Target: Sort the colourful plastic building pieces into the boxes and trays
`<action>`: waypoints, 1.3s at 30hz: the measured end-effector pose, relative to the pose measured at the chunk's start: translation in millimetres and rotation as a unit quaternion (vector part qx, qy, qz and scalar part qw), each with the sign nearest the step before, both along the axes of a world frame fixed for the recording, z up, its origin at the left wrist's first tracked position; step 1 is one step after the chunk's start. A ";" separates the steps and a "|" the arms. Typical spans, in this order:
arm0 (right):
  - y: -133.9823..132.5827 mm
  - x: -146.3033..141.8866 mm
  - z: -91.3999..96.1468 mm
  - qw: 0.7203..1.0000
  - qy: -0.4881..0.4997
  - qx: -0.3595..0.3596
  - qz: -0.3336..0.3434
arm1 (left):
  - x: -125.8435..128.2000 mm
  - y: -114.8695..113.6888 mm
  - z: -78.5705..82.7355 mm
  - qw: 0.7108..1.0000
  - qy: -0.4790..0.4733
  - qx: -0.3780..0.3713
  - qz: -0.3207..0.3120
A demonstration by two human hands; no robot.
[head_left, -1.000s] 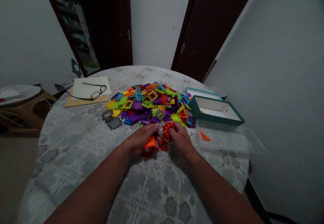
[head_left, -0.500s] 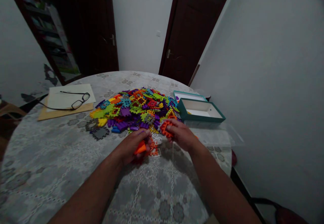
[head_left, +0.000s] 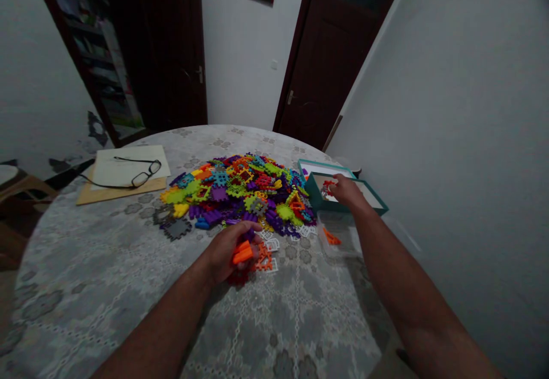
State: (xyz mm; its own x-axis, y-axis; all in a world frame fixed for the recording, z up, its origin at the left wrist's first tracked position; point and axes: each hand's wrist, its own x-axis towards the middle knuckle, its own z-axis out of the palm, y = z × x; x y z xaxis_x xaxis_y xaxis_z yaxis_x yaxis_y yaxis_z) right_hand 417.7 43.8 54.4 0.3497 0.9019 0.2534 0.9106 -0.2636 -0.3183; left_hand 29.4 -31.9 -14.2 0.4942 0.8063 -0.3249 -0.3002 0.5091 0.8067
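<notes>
My left hand [head_left: 227,251] is curled around orange plastic building pieces [head_left: 242,252], with a purple piece showing at its fingers. Just beside it on the cloth lie a flat orange lattice piece [head_left: 264,258], dark red pieces [head_left: 238,278] and white frame-like pieces [head_left: 271,245]. Over on the right, my right hand [head_left: 349,192] reaches into a green box [head_left: 315,197] with a white inside. Its fingers are closed at a red-orange and grey notched building piece [head_left: 327,188]; the fingertips are partly hidden.
A large heap of colourful building pieces [head_left: 231,187] covers the table's middle. Before the box stands a clear plastic tray [head_left: 347,242] holding an orange triangular piece [head_left: 331,237]. The green-edged box lid [head_left: 315,166] lies behind. Glasses [head_left: 140,179] rest on papers [head_left: 103,167] at left.
My right hand has moved right and away from me, from in front of the heap into the green box, carrying the red-orange and grey piece. My left hand keeps its orange pieces.
</notes>
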 end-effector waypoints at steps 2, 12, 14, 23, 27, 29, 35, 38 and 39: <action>1.6 -2.2 -1.5 1.000 0.001 0.006 -0.002 | 0.3 -0.2 -1.7 1.000 0.011 0.012 0.002; -87.0 -88.1 -14.1 0.962 0.149 0.165 0.156 | 0.4 0.9 3.5 1.000 -0.006 -0.012 -0.003; -106.4 -120.9 -24.6 0.937 0.227 0.139 0.227 | 0.1 0.7 5.7 1.000 -0.013 -0.021 -0.014; -128.5 -200.9 -60.7 0.868 0.344 0.054 0.352 | 3.6 -8.7 1.6 0.995 0.043 0.027 -0.087; -130.1 -201.6 -65.8 0.866 0.347 0.066 0.354 | 2.4 -7.6 -0.5 0.992 0.069 0.025 -0.099; -130.5 -199.4 -65.8 0.866 0.355 0.072 0.345 | 1.6 -5.2 0.1 0.994 0.063 0.012 -0.088; -126.7 -189.6 -71.9 0.847 0.466 0.066 0.249 | -1.8 -1.3 4.7 0.997 0.047 0.055 0.013; -120.1 -188.2 -80.2 0.807 0.552 0.040 0.207 | -1.7 0.5 1.3 0.984 0.098 0.140 0.047; -118.1 -188.3 -82.3 0.797 0.571 0.032 0.195 | -1.1 1.6 -0.8 0.976 0.120 0.171 0.057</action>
State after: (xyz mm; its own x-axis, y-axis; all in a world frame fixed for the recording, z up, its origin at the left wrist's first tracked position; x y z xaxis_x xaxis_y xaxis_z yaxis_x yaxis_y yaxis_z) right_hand 229.4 -74.3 -27.9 0.0819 0.9964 0.0211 0.0268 0.0189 -0.9995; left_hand 28.3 -30.4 -15.0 0.3382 0.9331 -0.1221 -0.1213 0.1719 0.9776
